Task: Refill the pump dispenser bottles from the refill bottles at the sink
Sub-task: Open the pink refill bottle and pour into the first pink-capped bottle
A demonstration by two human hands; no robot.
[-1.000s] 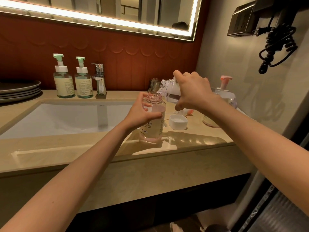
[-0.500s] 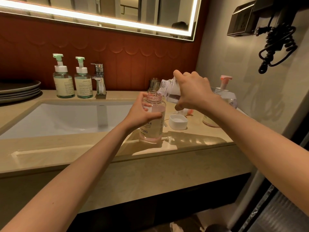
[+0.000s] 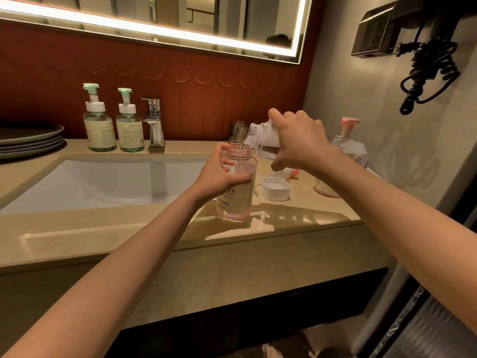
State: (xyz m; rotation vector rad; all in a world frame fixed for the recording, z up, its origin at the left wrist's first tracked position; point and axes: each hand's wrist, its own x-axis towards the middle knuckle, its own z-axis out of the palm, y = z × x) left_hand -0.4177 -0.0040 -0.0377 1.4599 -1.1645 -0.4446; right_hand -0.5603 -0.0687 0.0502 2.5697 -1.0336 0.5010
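1. The open dispenser bottle, pump off, stands on the countertop just right of the sink basin. The left hand grips its body, fingers curled round.
2. The right hand grasps the clear refill bottle, which is tipped with its mouth over the open neck. A thin stream seems to run in.
3. Progress, my reading: the pour is under way and the liquid looks high, near the shoulder. Left to do: finish the pour, refit the pump, cap the refill.
4. Just beside the bottle: one white cap, with one loose pink pump lying behind it.
5. Count of other dispensers, pumps on: three. Two green-topped pump bottles stand side by side left of the tap, and one pink-topped pump bottle stands by the right wall. Cannot tell whether these need filling.
6. Further out: one glass behind the pour, and a stack of dark plates at far left.
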